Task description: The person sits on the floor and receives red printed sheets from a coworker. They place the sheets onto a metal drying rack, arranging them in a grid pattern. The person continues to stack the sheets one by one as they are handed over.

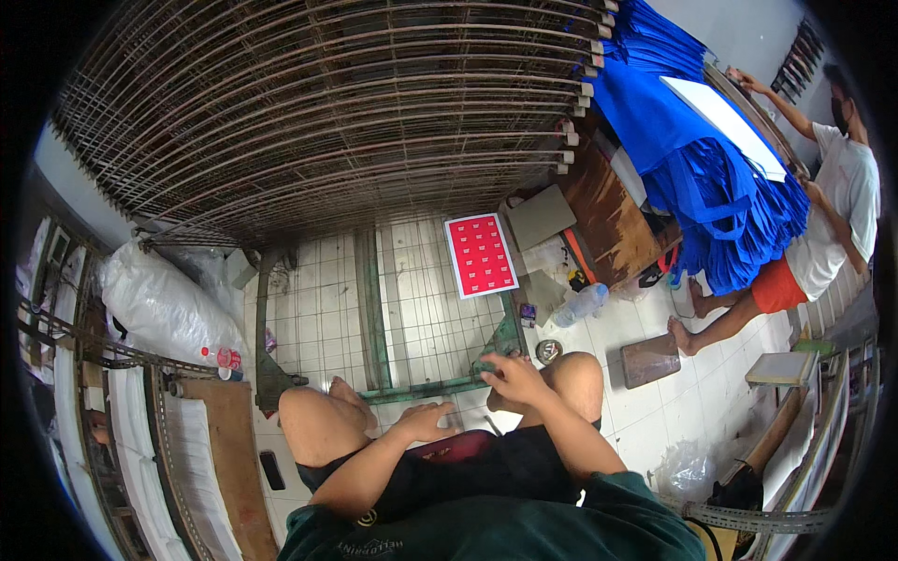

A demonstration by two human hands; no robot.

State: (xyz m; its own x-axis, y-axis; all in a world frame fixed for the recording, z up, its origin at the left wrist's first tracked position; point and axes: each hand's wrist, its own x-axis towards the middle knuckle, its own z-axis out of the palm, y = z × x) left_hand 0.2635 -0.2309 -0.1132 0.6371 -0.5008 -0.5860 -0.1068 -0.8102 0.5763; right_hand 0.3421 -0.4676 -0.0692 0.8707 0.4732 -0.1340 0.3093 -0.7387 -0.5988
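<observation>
Red, rectangular, papery sheet (482, 254): likely light, bendable; hold edges. Right hand (513, 378): fingers parted; left hand (425, 424): can't tell (small).

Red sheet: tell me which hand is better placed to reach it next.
Right, most likely: the right hand is farther forward and nearer the red sheet, fingers spread, while the left hand sits farther back.
</observation>
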